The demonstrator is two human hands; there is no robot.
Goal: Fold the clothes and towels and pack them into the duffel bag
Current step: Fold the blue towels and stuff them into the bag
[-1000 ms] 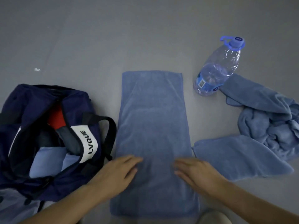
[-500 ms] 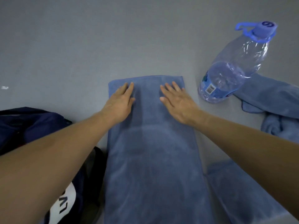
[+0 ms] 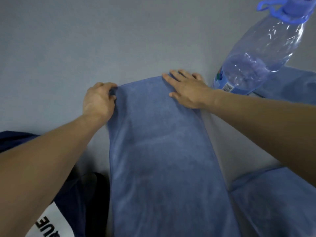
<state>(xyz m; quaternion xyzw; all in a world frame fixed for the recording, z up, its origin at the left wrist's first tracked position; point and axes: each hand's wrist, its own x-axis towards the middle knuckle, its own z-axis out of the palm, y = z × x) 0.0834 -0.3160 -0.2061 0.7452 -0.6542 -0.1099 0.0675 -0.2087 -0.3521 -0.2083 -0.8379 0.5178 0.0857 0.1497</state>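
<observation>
L hand [image 3: 99, 100] — fingers curled, pinching towel [image 3: 162, 151] far-L corner | R hand [image 3: 186, 90] — flat on far-R corner

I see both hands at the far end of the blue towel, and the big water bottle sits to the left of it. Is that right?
Not quite. The water bottle sits to the right of the towel, just past the right hand, as the head view shows. The left hand and the right are indeed both at the towel's far end.
</observation>
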